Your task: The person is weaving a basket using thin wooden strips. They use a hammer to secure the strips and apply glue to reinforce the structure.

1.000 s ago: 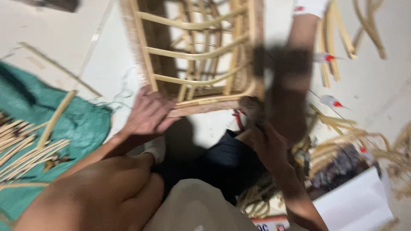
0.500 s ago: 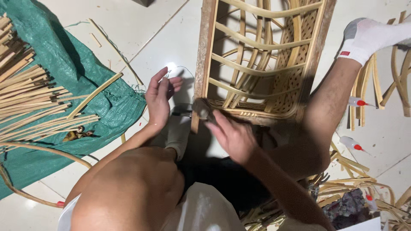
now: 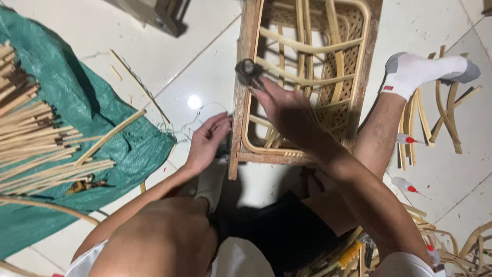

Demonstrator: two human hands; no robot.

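No packages, labels, signs, screens.

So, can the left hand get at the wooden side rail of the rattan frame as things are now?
Probably yes. The left hand is open right beside the wooden side rail of the rattan frame, fingertips almost on it, with nothing between them. The right hand works higher up with a small dark tool.

Floor (image 3: 154, 56): white glossy tiles. On it: green tarp (image 3: 102, 138) with cane sticks (image 3: 36, 149), rattan frame (image 3: 302, 82), bent cane pieces (image 3: 446, 113), red-tipped tubes (image 3: 407, 185).
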